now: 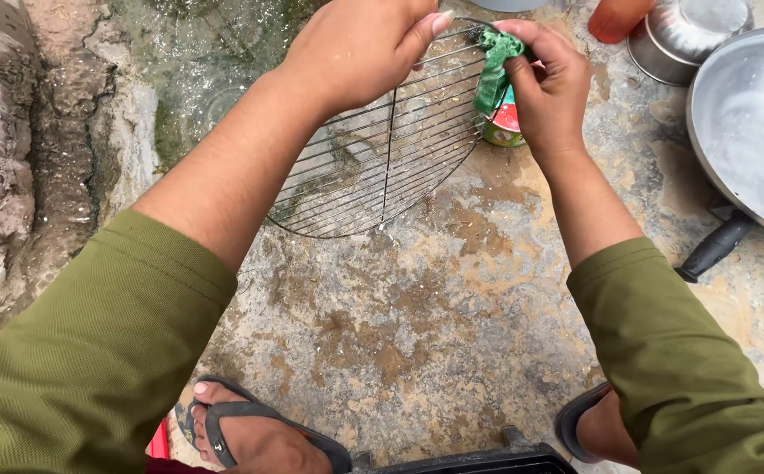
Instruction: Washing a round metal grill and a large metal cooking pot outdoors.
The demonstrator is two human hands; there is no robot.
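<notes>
Over the wet stone ground (pixel 417 316), left hand (pixel 360 48) grips the top edge of a round wire grill rack (pixel 382 167), fingers curled shut on the rim, rack held tilted above the ground. Right hand (pixel 549 83) pinches a green scrub cloth (pixel 493 75) against the rack's right edge, fingers pressed together on it. Scrubbing looks mid-way, my read: bars near the cloth still carry dark residue, the rest looks wet, cleanliness hard to tell. Small round tin (pixel 505 127) sits just behind the rack. Frying pan (pixel 751 123) and steel pot (pixel 685 35) off to the right.
</notes>
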